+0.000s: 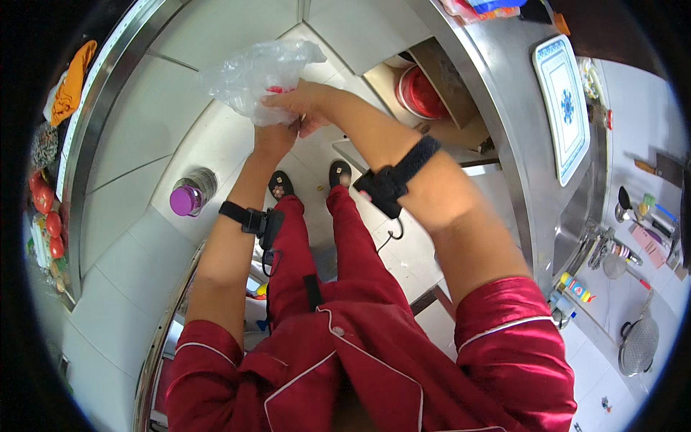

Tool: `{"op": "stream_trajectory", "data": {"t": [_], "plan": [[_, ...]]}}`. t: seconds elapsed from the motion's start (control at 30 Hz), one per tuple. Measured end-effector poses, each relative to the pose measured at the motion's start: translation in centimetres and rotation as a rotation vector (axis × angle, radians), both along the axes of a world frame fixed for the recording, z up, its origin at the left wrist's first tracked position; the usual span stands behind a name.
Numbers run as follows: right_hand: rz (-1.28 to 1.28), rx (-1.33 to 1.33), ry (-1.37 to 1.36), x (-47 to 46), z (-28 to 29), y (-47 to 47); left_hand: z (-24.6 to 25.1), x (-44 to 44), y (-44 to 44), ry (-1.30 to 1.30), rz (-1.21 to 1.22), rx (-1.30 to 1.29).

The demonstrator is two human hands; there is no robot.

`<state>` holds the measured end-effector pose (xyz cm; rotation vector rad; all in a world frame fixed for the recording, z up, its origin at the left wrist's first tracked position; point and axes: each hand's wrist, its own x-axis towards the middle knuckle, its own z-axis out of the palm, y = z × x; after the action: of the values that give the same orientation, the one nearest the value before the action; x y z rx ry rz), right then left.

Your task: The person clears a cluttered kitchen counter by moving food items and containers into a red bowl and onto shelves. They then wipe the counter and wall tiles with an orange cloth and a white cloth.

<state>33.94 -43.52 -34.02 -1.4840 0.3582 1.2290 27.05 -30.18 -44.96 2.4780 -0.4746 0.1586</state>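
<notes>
A crumpled clear plastic bag (243, 75) with a small red patch is held up at the upper middle, above the tiled floor. My right hand (305, 105) grips it from the right, thumb laid over the film. Below and partly under the bag, my left hand (276, 137) meets the right one; its fingers are largely covered by the plastic, so its hold on the bag is hard to make out. Something small and dark shows between the two hands, too hidden to name.
A clear jar with a purple lid (184, 201) stands on the floor at left. An open cabinet at right holds a red round container (424, 93). A patterned tray (564, 110) lies on the steel counter (507, 75) near a sink. Tomatoes (53, 224) sit on the left counter.
</notes>
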Motion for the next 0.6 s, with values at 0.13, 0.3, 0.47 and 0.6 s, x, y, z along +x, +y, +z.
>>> {"op": "stream_trajectory", "data": {"t": [0.13,0.3,0.47,0.6], "plan": [[-0.056,0.072,-0.04,2.4,-3.0,-0.8,1.8,3.0,-0.5,0.333,0.247,-0.392],[-0.321,0.003,0.342,3.7,-6.8,-0.9,0.8,4.4,-0.4,0.51,0.469,-0.597],[-0.682,0.398,0.357,4.5,-13.8,6.1,-1.6,5.5,2.5,0.457,0.474,-0.573],[-1.002,0.136,0.254,4.5,-22.7,11.3,-2.7,6.2,5.6,0.518,0.368,-0.637]]}}
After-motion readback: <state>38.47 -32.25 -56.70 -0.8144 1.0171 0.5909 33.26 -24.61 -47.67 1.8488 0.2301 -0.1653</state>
